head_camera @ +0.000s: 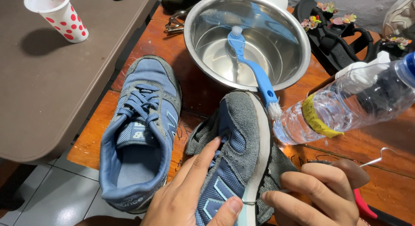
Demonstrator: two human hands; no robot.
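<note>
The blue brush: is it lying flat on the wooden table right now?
No, the blue brush leans inside the steel bowl, one bristled end near the bottom and its other bristled end hanging over the rim.

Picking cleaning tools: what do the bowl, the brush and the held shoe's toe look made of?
Bowl: likely stainless steel, shiny with mirror-like reflections.
Brush: glossy blue plastic handle, white bristles at both ends.
Shoe under the left hand: grey toe looks like suede, matte and napped; blue side panels look like woven mesh. White sole edge, probably rubber or foam.
</note>
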